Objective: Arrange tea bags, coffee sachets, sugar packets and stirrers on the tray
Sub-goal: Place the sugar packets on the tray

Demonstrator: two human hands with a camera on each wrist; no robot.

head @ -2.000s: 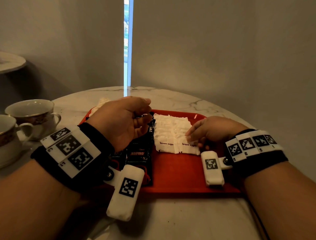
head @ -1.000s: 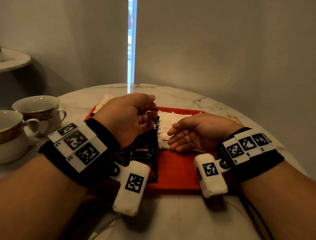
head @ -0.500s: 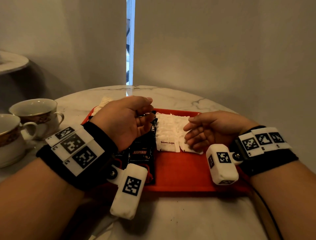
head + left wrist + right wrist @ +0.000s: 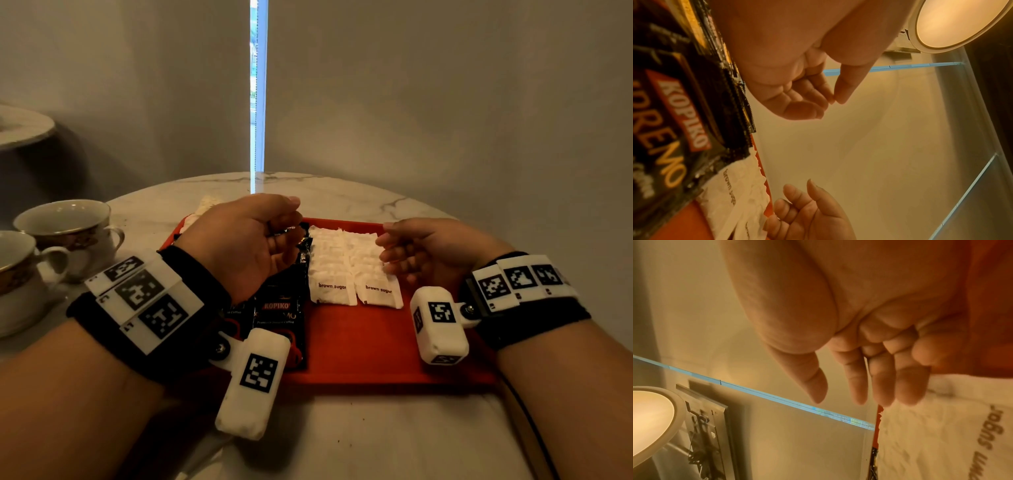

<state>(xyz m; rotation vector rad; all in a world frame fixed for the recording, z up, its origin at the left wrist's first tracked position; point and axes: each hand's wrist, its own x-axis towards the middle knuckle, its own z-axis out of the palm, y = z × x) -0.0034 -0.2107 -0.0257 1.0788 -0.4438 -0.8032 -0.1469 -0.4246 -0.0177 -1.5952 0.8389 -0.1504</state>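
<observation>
Both hands are hovering over the red tray [image 4: 370,346], which is sitting on the round marble worktop [image 4: 359,435]. The left hand [image 4: 245,245] is hanging above the black Kopiko coffee sachets [image 4: 279,310], its fingers [image 4: 807,97] curling loosely inward with the thumb tip nearly meeting the forefinger; nothing is showing between them in the left wrist view. The sachets are lying in the tray's left part, right beside the white brown sugar packets [image 4: 346,270], which are lining up in two overlapping rows in the middle of the tray. The right hand [image 4: 431,251] is floating at the right edge of those packets, fingers [image 4: 879,382] relaxed, nearly straight and holding nothing. Whether they are touching the paper, I cannot tell. Off to the left on the worktop, two teacups [image 4: 58,236] are standing side by side.
</observation>
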